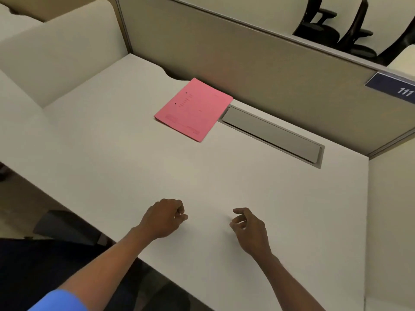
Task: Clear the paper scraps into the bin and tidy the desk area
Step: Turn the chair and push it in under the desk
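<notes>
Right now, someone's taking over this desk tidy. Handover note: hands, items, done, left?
Left hand: loosely curled over the white desk top, holding nothing visible.
Right hand: fingers half open, empty.
Pink printed paper folder: flat at the desk's far edge, against the grey partition panel, one corner overlapping the grey cable-tray lid.
Done: no paper scraps visible on the desk.
Left: the folder may need squaring up or putting away. No bin in view, so I can't confirm scraps went in.
</notes>
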